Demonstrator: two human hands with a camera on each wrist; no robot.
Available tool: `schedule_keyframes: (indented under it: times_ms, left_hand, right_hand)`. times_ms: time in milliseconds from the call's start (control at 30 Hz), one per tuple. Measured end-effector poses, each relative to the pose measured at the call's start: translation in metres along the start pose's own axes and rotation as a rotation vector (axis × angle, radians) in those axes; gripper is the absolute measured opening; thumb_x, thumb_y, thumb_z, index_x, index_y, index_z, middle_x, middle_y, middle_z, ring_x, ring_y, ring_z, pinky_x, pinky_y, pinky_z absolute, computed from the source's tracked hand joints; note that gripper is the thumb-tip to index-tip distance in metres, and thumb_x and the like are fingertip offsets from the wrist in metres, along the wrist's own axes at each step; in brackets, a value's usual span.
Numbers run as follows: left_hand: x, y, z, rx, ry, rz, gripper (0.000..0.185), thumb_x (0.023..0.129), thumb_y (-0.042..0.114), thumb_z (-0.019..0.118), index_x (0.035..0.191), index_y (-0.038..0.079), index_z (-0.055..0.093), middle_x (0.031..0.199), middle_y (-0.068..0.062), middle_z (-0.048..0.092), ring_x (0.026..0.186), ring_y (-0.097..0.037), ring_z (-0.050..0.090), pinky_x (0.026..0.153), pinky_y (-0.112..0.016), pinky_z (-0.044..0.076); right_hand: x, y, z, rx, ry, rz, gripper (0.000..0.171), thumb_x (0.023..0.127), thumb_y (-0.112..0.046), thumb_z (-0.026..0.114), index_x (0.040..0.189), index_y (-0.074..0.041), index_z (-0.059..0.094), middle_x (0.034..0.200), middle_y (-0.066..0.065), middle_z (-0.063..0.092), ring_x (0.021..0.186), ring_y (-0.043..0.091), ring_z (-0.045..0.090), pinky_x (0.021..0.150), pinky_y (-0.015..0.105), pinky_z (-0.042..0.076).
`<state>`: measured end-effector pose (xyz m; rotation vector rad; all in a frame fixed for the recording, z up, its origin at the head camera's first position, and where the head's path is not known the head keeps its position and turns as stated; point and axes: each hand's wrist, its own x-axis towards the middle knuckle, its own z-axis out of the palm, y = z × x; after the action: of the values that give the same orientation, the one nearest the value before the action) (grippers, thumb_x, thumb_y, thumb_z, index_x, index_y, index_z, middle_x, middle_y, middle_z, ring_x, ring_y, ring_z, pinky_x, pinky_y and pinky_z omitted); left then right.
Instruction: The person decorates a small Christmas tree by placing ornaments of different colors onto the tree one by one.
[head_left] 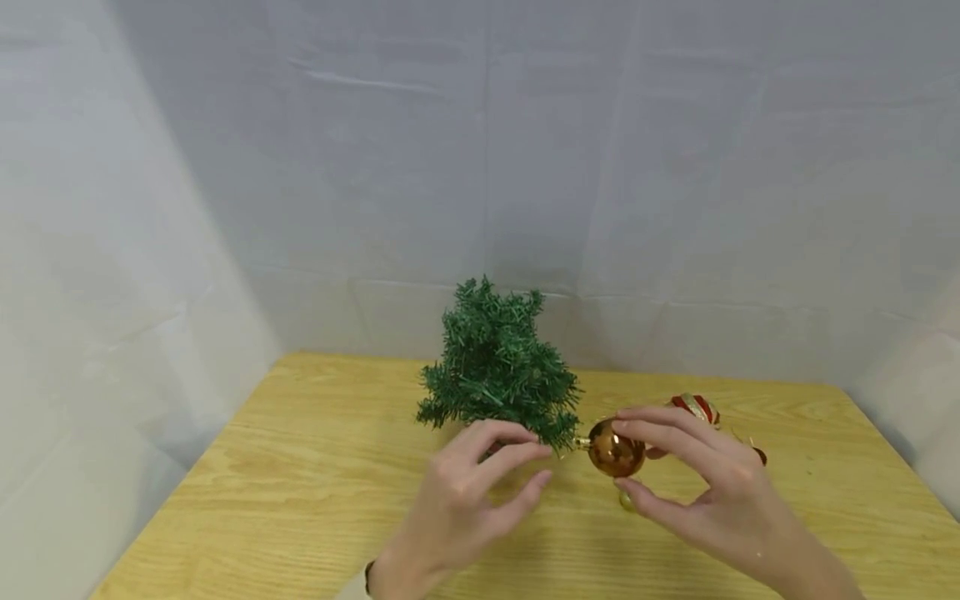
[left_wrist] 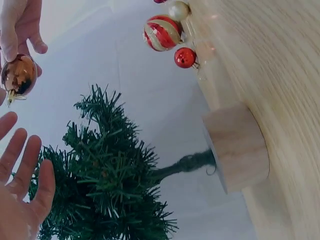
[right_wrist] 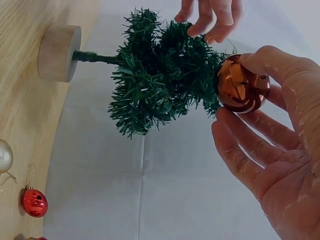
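Copper-gold bauble (head_left: 615, 450) pinched between right hand (head_left: 697, 475) thumb and fingertips, cap and hook toward small green tree (head_left: 495, 367), touching branch tips. Left hand (head_left: 472, 492) spread loose just beside lower branches, holding nothing. No ornament seen hung on tree. Beyond right hand on wooden surface (head_left: 300, 467): striped red ball (left_wrist: 162, 32), small red ball (left_wrist: 185, 57), pearl ball (left_wrist: 178, 10). Judged: first hanging underway, rest left.

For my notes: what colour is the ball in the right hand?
Shiny copper-orange ball, clearest in the right wrist view.
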<state>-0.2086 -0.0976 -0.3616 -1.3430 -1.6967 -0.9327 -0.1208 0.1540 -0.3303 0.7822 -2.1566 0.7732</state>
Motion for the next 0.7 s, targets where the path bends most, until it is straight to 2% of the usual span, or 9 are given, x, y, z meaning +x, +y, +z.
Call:
schedule_keyframes:
  times_ms: [167,333,533,700]
  left_hand:
    - [-0.002,0.003,0.005,0.044,0.027,-0.052,0.022,0.089,0.027,0.079,0.107,0.016,0.075,0.103,0.000,0.072,0.093,-0.012,0.069,0.084,-0.023,0.056]
    - [-0.001,0.005,0.009,0.091,0.056,-0.082,0.017,0.087,0.025,0.081,0.101,0.016,0.077,0.100,0.001,0.073,0.089,-0.011,0.068,0.077,-0.022,0.053]
    - [-0.001,0.006,0.013,0.084,0.082,-0.082,0.008,0.087,0.018,0.079,0.096,0.018,0.078,0.099,0.002,0.073,0.086,-0.010,0.068,0.073,-0.020,0.050]
    - [-0.001,0.006,0.013,0.055,0.118,-0.073,0.008,0.087,0.015,0.077,0.095,0.015,0.077,0.097,0.000,0.073,0.086,-0.011,0.068,0.075,-0.022,0.051]
  right_hand:
    - [0.000,-0.003,0.001,-0.007,-0.048,0.045,0.045,0.097,-0.044,0.064,0.127,-0.011,0.070,0.126,0.004,0.069,0.107,0.002,0.066,0.080,0.010,0.053]
    - [0.001,-0.006,0.003,-0.005,-0.066,0.037,0.043,0.098,-0.042,0.063,0.128,-0.013,0.069,0.126,0.003,0.069,0.104,0.005,0.067,0.079,0.010,0.054]
    - [0.001,-0.006,0.004,-0.004,-0.075,0.032,0.042,0.098,-0.042,0.064,0.130,-0.016,0.068,0.127,0.002,0.068,0.104,0.007,0.068,0.077,0.010,0.054]
    - [0.001,-0.005,0.005,-0.007,-0.069,0.033,0.043,0.098,-0.044,0.061,0.130,-0.015,0.069,0.124,0.002,0.065,0.104,0.007,0.065,0.080,0.011,0.053]
